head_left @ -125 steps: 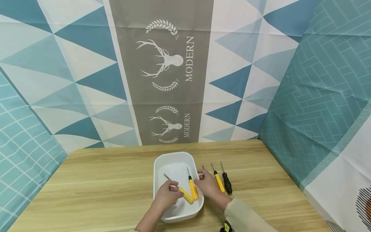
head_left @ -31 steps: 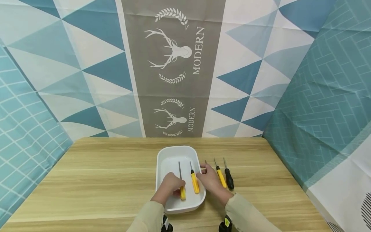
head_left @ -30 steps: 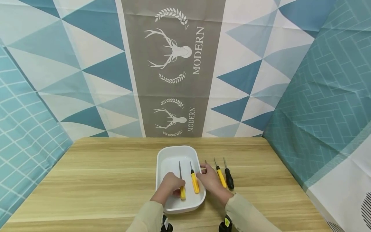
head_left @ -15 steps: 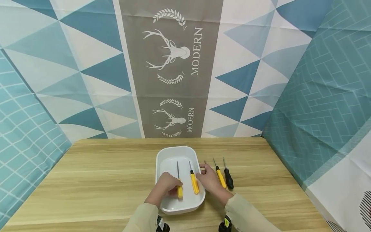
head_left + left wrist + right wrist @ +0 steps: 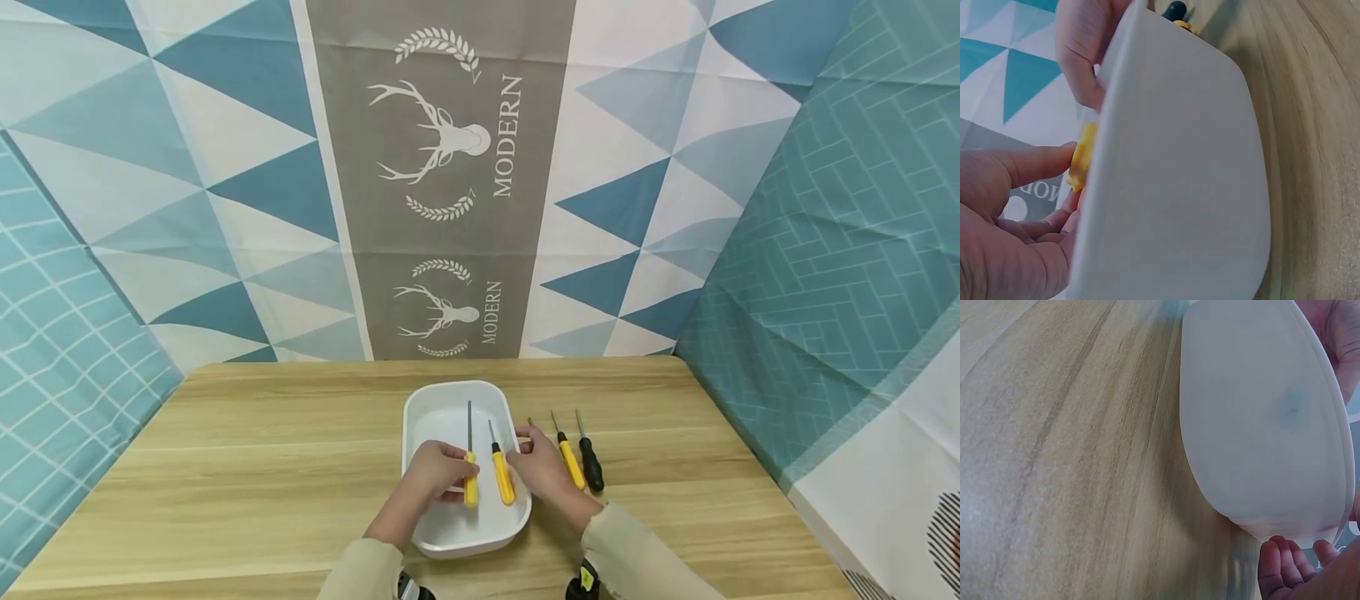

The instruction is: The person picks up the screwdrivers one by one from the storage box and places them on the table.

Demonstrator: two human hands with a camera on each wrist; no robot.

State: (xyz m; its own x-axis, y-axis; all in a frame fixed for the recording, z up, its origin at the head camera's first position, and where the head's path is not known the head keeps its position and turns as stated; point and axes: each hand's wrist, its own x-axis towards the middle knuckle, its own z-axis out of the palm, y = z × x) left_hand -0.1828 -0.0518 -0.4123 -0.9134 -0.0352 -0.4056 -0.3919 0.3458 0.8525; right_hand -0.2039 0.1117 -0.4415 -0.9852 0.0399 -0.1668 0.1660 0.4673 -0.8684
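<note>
Screwdriver (image 5: 470, 479) is pinched in the left hand (image 5: 437, 468), thumb against fingers with a narrow gap, inside the outline of the tray (image 5: 467, 552). Shaft points away from the person. Handle end shows past the rim in the left wrist view, so probably raised off the tray floor; whether any part touches is not clear.

Step in hand looks like placing or turning the tool in the tray, or picking it out; direction can't be told. Next move likely calls for a steady pinch and keeping the shaft clear of the rim and of the second driver (image 5: 503, 477), which lies in the tray just beside it.

Handle is yellow, plastic-looking, stubby; shaft thin, straight, grey metal. Second driver similar, with black collar. Tray white, smooth, deep, rounded corners, likely plastic.

Right hand (image 5: 542, 468) grips the tray's right wall, thumb inside, fingers curled outside, presumably bracing it.

Right of that, on the table (image 5: 285, 467): a yellow driver (image 5: 571, 463) and a black driver (image 5: 591, 467), side by side; one more metal tip (image 5: 530, 422) shows by the right hand, rest hidden. Table has streaky wood grain. Behind, creased backdrop (image 5: 255, 108) with triangles, deer heads, "MODERN".
</note>
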